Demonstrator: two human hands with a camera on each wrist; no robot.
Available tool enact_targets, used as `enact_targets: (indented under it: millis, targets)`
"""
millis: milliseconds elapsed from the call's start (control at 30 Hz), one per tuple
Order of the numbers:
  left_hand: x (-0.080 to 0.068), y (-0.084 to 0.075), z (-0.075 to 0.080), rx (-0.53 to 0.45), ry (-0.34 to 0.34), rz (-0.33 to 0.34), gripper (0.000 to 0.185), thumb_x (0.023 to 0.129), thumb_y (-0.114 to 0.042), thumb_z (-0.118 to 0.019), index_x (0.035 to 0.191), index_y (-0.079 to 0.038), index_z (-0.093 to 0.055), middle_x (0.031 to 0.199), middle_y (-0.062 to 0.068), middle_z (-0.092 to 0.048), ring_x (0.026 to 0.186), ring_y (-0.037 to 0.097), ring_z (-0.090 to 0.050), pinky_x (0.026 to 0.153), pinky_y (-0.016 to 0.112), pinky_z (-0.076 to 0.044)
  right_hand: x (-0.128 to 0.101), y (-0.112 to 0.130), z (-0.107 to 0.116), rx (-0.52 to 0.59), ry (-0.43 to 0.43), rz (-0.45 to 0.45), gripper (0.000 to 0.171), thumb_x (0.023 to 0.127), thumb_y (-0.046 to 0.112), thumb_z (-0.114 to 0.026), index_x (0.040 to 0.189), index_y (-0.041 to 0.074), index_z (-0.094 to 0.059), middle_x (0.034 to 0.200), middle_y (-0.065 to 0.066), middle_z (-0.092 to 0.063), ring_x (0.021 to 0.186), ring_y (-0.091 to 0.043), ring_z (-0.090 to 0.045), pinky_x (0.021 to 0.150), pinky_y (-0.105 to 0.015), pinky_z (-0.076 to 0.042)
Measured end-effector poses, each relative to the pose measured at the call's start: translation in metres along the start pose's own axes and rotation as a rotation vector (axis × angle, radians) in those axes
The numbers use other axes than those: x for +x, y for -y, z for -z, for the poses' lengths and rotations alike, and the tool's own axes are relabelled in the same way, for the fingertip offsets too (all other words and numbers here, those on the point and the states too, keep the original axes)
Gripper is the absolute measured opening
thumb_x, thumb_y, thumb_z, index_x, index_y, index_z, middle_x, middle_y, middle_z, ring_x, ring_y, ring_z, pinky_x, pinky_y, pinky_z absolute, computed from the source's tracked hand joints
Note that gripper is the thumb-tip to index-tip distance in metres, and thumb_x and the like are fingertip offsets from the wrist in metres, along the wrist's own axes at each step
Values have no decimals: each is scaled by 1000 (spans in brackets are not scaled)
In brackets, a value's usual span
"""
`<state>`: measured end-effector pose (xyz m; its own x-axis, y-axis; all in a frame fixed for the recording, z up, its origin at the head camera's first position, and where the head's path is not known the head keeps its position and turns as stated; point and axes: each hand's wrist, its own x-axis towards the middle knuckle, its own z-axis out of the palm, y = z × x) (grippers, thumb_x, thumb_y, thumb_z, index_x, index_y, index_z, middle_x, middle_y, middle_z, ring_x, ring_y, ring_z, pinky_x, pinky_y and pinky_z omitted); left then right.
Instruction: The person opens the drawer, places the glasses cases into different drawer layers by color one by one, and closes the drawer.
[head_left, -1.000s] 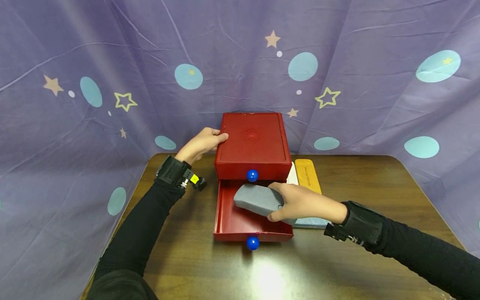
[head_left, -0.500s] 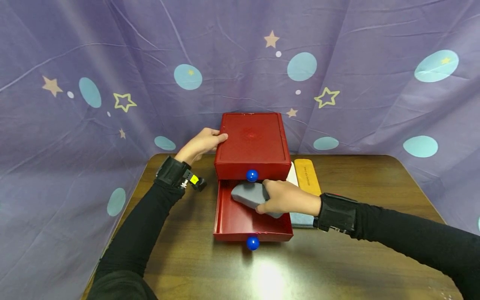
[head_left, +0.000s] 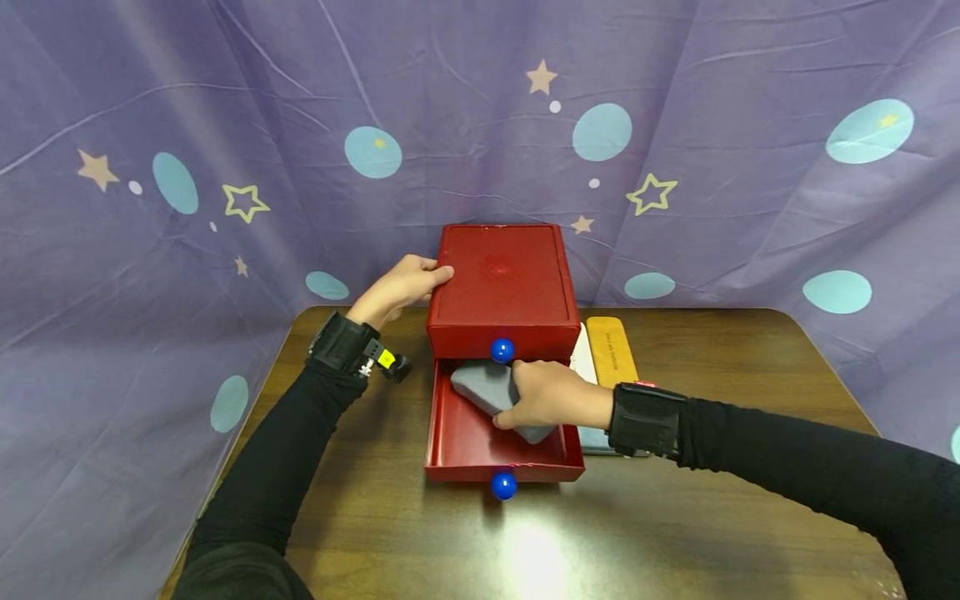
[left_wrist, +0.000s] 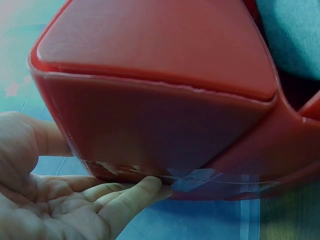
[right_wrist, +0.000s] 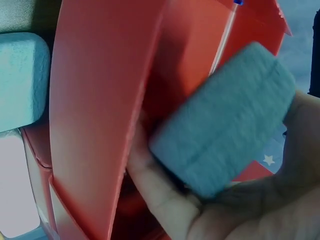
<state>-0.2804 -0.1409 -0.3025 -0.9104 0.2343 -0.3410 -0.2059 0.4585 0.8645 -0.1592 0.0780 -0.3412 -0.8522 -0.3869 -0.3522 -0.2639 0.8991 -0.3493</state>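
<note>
A red two-drawer box (head_left: 504,287) stands at the back of the wooden table (head_left: 720,517). Its lower drawer (head_left: 468,450) is pulled out, with a blue knob (head_left: 503,485) at the front. My right hand (head_left: 551,393) grips a grey oblong case (head_left: 486,385) and holds it inside the open drawer, angled toward the back left. In the right wrist view the grey case (right_wrist: 225,120) lies across my palm against the red drawer wall (right_wrist: 95,110). My left hand (head_left: 401,283) grips the box's back left corner; its fingers (left_wrist: 132,197) curl under the red box (left_wrist: 160,100).
Right of the box lie a yellow case (head_left: 611,350), a white one (head_left: 582,357) and a light blue one (head_left: 596,439), also seen as the blue case (right_wrist: 20,80). A purple star-patterned curtain (head_left: 750,167) hangs around the table. The upper drawer's blue knob (head_left: 502,351) sits just above the grey case.
My right hand has carried the grey case leftward and deeper into the open lower drawer. The left hand has stayed on the box.
</note>
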Motion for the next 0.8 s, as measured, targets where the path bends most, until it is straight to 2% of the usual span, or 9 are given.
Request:
enact_targets:
  millis: [200,333,600,700,800]
  targets:
    - [-1,0,-1,-7,2,-29,56,108,-24,-48,155,4,-36,147,23,-54,133,34,-58,114,42,-46,7,6,-1,-27,23,9,44,79,44,-84,88,7,-62,77,-3,-61,70,-17,-60,56,-27,-46]
    - [0,0,-1,-2,-8,-27,56,108,-24,-48,155,5,-35,147,23,-54,133,35,-58,115,42,-46,11,13,0,-44,50,-2,43,80,46,-83,75,10,-60,70,-1,-58,64,-15,-58,52,-25,-43]
    - [-1,1,0,19,-12,-24,59,108,-25,-49,157,4,-32,151,23,-51,134,36,-56,116,43,-44,18,21,-1,-76,91,-36,45,80,50,-83,73,11,-61,67,0,-56,62,-16,-56,52,-26,-42]
    - [-1,1,1,18,-14,-24,60,108,-26,-49,157,4,-32,151,23,-51,135,35,-56,117,43,-43,20,20,-2,-44,106,-38,46,80,50,-83,68,13,-58,63,2,-53,60,-15,-53,51,-25,-39]
    - [0,1,0,12,-11,-31,58,108,-25,-49,156,4,-33,149,23,-52,133,35,-57,115,42,-45,22,19,-4,34,135,-44,48,80,47,-83,62,15,-53,59,4,-47,56,-12,-47,48,-23,-34]
